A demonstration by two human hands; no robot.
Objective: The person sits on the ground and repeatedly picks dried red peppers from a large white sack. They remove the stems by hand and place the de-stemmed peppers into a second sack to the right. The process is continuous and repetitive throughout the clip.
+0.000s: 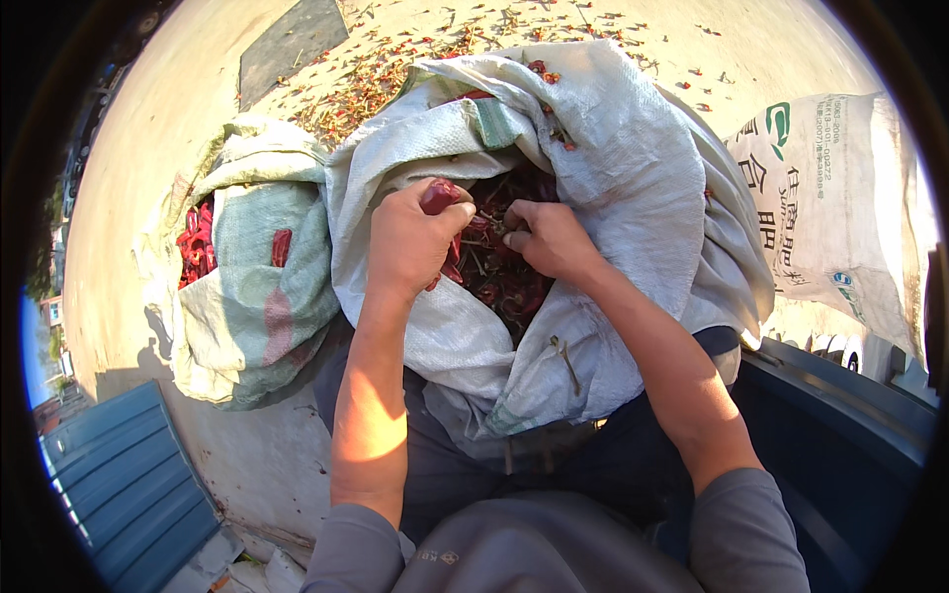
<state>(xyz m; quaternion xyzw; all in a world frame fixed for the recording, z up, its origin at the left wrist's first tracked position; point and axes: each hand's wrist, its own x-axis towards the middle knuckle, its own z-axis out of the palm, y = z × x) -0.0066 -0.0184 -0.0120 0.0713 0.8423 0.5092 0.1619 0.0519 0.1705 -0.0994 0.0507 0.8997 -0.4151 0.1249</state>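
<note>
A large white woven sack [630, 185] stands open between my knees, its rim rolled outward. Dark red dried chili peppers [511, 296] with stems fill its shaded mouth. Over the left side of that opening, my left hand [406, 248] is closed around red chili peppers [440, 195]; one end pokes out above the thumb and others show below the fist. My right hand [557, 241] reaches in from the right, thumb and bent fingers close together near the pepper stems. Whether a stem is pinched there is too unclear to tell.
A smaller greenish-white sack [256, 326] at the left holds red peppers [196, 244], with a single pepper [281, 247] on its outside. Stems and pepper bits [385, 81] litter the concrete beyond. A printed white sack [830, 200] stands right, above a dark blue metal panel [830, 445].
</note>
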